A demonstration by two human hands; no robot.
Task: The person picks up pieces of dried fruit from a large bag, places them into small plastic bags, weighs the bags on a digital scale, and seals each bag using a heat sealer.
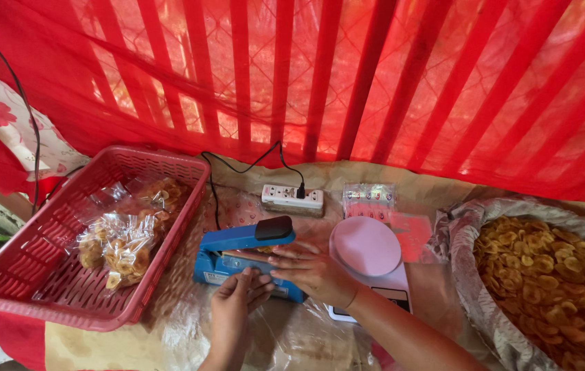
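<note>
A blue heat sealer (241,257) with a raised black-handled arm stands at the centre of the table. My left hand (236,302) and my right hand (309,271) both pinch a clear plastic bag (265,264) laid across the sealer's bar, under the lifted arm. The bag's contents are mostly hidden by my hands. More clear plastic (292,336) lies on the table in front of the sealer.
A red plastic basket (38,275) at left holds sealed bags of yellow chips (124,244). A small scale with a pink round pan (366,245) sits right of the sealer. A big sack of loose chips (553,282) is at right. A white power strip (292,199) lies behind.
</note>
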